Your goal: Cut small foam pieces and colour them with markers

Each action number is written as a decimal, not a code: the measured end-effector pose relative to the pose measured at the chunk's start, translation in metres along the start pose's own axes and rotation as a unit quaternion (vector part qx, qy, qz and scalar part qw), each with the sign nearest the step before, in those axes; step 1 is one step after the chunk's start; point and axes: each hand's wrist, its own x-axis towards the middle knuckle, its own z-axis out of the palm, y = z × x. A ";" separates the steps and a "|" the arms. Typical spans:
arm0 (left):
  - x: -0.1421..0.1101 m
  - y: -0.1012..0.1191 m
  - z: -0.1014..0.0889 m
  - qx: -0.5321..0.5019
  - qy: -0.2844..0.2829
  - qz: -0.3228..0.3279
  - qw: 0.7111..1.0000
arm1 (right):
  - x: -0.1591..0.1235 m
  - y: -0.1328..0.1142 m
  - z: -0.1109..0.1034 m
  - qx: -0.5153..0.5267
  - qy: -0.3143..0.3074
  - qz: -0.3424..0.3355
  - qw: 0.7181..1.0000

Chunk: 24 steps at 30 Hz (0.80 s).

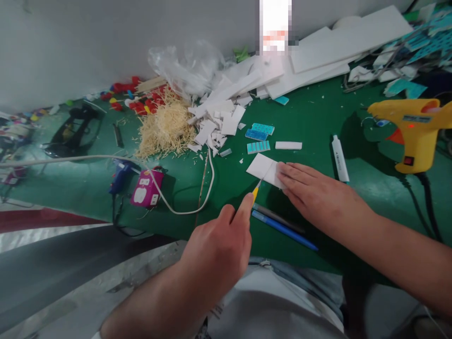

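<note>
My left hand (219, 245) is closed round a yellow-handled craft knife (255, 190), index finger stretched along the handle. The blade rests on a small white foam piece (260, 165) lying on the green table (310, 117). My right hand (310, 190) lies flat, fingers together and stretched out, pressing the right side of that foam piece down. A blue pen (284, 230) and a dark pen (277, 217) lie on the table just below the knife, between my two hands.
A yellow glue gun (415, 129) stands at the right, a white marker (340, 159) beside it. Teal patterned strips (259, 136), a white strip (288, 145), foam offcuts (217, 125), a pile of straw-like shavings (164, 129), a pink power strip (146, 188) with white cable, and foam boards (339, 44) lie behind.
</note>
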 end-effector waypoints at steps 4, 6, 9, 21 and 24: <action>-0.006 -0.004 -0.001 -0.036 -0.004 -0.011 0.999 | 0.001 0.000 -0.001 -0.009 0.014 -0.006 1.000; -0.010 -0.010 -0.004 -0.065 -0.002 -0.027 0.998 | 0.001 0.001 -0.003 0.003 0.024 -0.004 1.000; -0.015 -0.022 -0.010 -0.092 0.047 -0.081 0.991 | 0.001 0.002 -0.006 0.034 0.027 0.009 0.999; 0.021 -0.039 0.021 -0.099 0.165 -0.088 0.977 | -0.003 0.012 -0.015 0.001 -0.014 0.052 0.999; 0.022 -0.029 0.019 -0.122 0.140 -0.074 0.980 | -0.004 0.012 -0.019 -0.037 -0.046 0.073 0.996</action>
